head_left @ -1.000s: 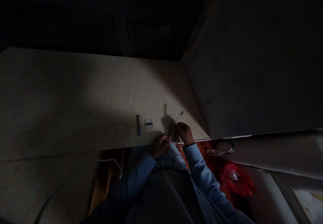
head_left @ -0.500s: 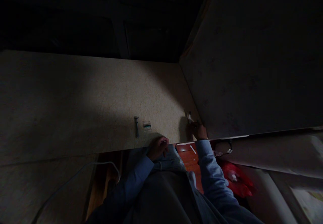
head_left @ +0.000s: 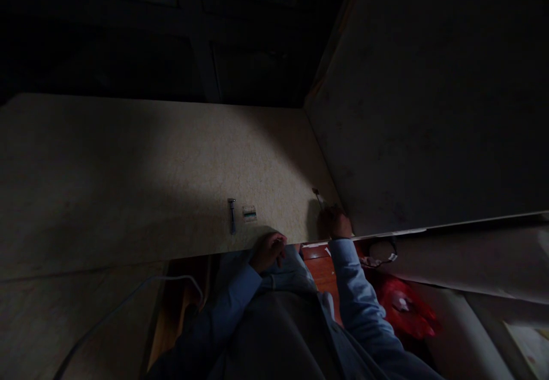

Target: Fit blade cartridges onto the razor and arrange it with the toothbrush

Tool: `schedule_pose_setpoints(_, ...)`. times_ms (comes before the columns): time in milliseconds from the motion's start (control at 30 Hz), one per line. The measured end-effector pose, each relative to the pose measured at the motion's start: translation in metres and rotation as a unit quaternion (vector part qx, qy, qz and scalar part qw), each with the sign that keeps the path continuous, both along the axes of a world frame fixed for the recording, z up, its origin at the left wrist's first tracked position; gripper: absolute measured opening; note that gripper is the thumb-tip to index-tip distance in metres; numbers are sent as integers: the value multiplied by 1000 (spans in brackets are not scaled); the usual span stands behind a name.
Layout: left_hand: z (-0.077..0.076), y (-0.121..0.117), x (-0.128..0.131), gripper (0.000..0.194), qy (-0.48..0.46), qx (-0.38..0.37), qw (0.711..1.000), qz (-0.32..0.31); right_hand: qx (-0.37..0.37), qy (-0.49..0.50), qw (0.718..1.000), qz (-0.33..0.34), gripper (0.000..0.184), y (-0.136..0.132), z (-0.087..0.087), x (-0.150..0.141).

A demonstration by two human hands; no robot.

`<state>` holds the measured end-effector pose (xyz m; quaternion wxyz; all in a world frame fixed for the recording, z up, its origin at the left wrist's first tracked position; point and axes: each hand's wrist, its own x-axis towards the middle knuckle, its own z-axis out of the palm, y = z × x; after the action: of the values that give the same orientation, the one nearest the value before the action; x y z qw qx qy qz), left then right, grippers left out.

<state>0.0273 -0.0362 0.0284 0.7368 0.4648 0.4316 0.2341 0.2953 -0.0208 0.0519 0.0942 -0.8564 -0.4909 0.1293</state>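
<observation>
A razor (head_left: 232,215) lies on the table with its head toward the far side. Just right of it is a small clear pack (head_left: 249,214) with a dark teal strip across it. My left hand (head_left: 269,251) rests at the table's near edge, closest to that pack, its fingers loosely bent and apart, with nothing seen in them. Over at the right end of the table, my right hand (head_left: 337,222) is closed around a thin light stick with a dark end (head_left: 316,192). The stick points away from me and to the left; its lower part is hidden by the fingers.
The pale table (head_left: 193,157) meets a tall panel (head_left: 429,111) on the right. Below the edge are a red plastic bag (head_left: 405,308), a dark loop with a white tag (head_left: 392,256) and reddish flooring (head_left: 323,274). A white cable (head_left: 171,277) hangs at lower left.
My right hand has shifted slightly, and the stick in it now leans more to the left. The left hand, razor and pack have stayed put.
</observation>
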Motion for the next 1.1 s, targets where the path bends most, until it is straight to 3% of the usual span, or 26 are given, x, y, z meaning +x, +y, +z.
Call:
schedule_pose_setpoints(433, 0, -1, 0, 52, -8, -3, 1000, 4, 75, -8, 997, -14, 33, -14, -20, 0)
schedule_pose_setpoints(667, 0, -1, -2, 53, -10, -15, 1000, 13, 96, -5, 995, -7, 34, -19, -17, 1)
schedule_pose_setpoints(800, 4, -2, -16, 52, -4, -21, 999, 36, 130, 2, 991, -13, 36, -27, -10, -5)
schedule_pose_setpoints(900, 10, -2, -37, 52, 6, -27, 997, 67, 167, 47, 984, 32, 38, -27, -7, -17)
schedule_pose_setpoints(1100, 28, 12, -83, 48, 45, 15, 982, 183, 155, 133, 952, 228, 36, -14, -19, -69)
